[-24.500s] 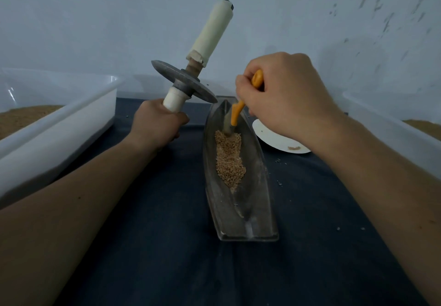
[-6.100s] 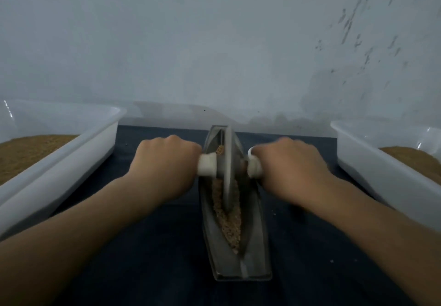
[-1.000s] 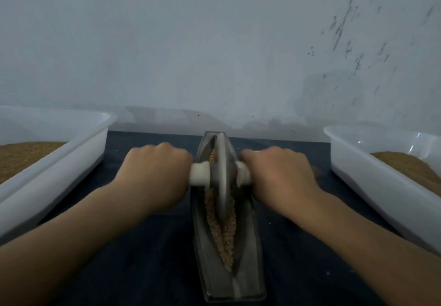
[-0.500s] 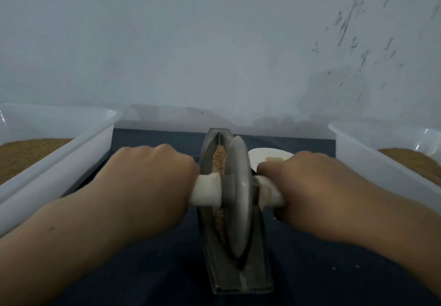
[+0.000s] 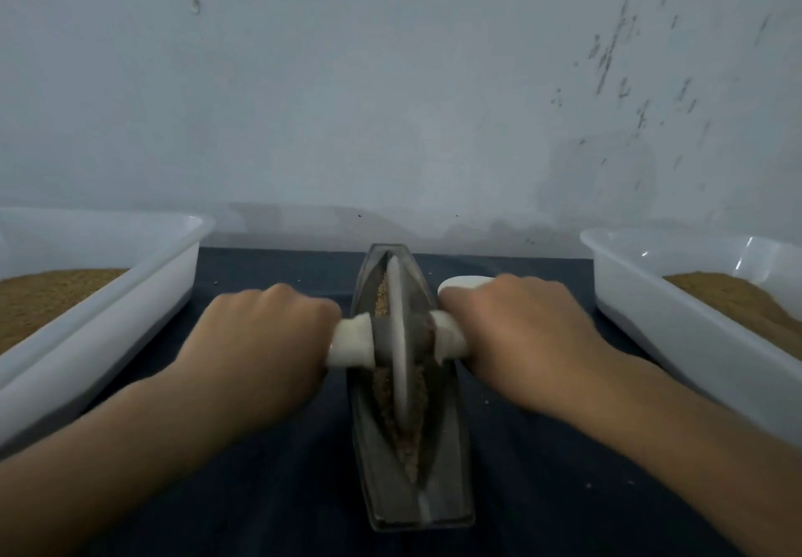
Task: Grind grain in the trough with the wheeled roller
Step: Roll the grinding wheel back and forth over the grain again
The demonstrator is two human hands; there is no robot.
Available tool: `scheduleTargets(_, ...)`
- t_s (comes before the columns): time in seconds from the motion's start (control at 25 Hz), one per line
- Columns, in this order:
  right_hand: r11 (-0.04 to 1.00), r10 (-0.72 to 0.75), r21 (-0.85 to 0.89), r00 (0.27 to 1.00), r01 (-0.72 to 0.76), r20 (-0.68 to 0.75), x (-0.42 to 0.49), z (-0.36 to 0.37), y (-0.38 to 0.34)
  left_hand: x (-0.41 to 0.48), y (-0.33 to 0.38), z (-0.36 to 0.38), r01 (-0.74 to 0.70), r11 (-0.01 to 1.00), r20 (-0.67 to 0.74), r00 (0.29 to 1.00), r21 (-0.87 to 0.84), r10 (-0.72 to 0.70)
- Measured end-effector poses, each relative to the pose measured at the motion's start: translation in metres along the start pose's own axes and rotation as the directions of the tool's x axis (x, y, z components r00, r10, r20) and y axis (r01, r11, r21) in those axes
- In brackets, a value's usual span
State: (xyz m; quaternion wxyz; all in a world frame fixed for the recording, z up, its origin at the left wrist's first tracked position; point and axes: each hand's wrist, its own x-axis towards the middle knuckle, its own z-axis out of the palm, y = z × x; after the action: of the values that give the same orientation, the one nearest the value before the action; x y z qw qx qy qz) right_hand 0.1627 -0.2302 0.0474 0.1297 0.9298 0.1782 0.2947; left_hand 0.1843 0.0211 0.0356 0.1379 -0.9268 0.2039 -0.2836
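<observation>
Wheeled roller standing on edge in the trough, gripped by both hands.

The trough lies on the dark cloth running from 12 to 6 o'clock, and the disc of the wheeled roller sits in its groove about midway along. Brown grain lies along the groove on both the 12 and 6 o'clock sides of the disc. The left hand, at 9 o'clock of the disc, is curled tight round the white handle, with only a short stub showing. The right hand, at 3 o'clock, grips the other handle the same way, knuckles up. A white dish peeks out at 1 o'clock, behind the right hand. White trays holding brown meal flank the trough at 9 and 3 o'clock.
</observation>
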Motion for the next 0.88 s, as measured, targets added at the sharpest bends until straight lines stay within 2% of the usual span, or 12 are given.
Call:
scheduleTargets(0.08, 0.999, 0.005, -0.042, 0.993, -0.01, -0.115, -0.018, -0.011, -0.001, -0.009, -0.008, -0.011, -0.068, 0.998, -0.113, 0.991, -0.018, 0.065)
scheduleTargets(0.12, 0.999, 0.019, -0.046, 0.991, -0.025, -0.135, -0.016, -0.01, 0.001, -0.004, -0.008, -0.012, -0.074, 0.997, -0.086, 0.994, -0.019, 0.072)
scheduleTargets(0.2, 0.995, 0.072, -0.062, 0.997, -0.074, -0.032, -0.002, 0.007, -0.002, 0.011, 0.003, -0.001, 0.005, 0.999, 0.069, 0.998, 0.043, -0.008)
scheduleTargets(0.32, 0.966, 0.256, -0.038, 0.963, -0.254, 0.082, 0.049, 0.044, 0.002, 0.063, 0.013, 0.015, 0.166, 0.984, 0.046, 0.985, 0.056, -0.169)
scheduleTargets(0.4, 0.952, 0.302, 0.004, 0.945, -0.305, 0.123, 0.069, 0.053, 0.007, 0.084, 0.012, 0.014, 0.178, 0.979, 0.056, 0.981, 0.098, -0.184)
scheduleTargets(0.48, 0.971, 0.238, -0.001, 0.965, -0.239, 0.112, 0.057, 0.042, 0.007, 0.073, 0.01, 0.006, 0.152, 0.988, 0.093, 0.984, 0.032, -0.155)
scheduleTargets(0.56, 0.993, 0.114, -0.018, 0.993, -0.114, 0.021, 0.019, 0.027, 0.005, 0.036, 0.007, 0.004, 0.106, 0.994, 0.092, 0.99, -0.007, -0.105)
scheduleTargets(0.68, 0.998, 0.042, -0.037, 0.992, -0.047, -0.116, -0.029, -0.001, 0.0, -0.007, 0.004, -0.013, -0.039, 0.999, -0.086, 0.996, 0.003, 0.039)
scheduleTargets(0.72, 0.998, 0.052, -0.03, 0.992, -0.055, -0.114, -0.031, -0.002, 0.002, -0.007, 0.001, -0.015, -0.052, 0.999, -0.169, 0.984, 0.001, 0.052)
scheduleTargets(0.76, 0.996, 0.074, -0.034, 0.994, -0.077, -0.081, -0.027, 0.003, 0.002, 0.0, 0.002, -0.012, -0.035, 0.999, -0.158, 0.987, 0.003, 0.035)
scheduleTargets(0.84, 0.987, 0.133, -0.099, 0.991, -0.131, 0.019, -0.001, 0.021, -0.002, 0.021, 0.009, 0.001, 0.044, 0.997, -0.016, 0.999, 0.068, -0.043)
scheduleTargets(0.88, 0.982, 0.176, -0.085, 0.983, -0.171, 0.05, 0.02, 0.031, -0.001, 0.037, 0.012, 0.012, 0.095, 0.993, -0.012, 0.995, 0.069, -0.095)
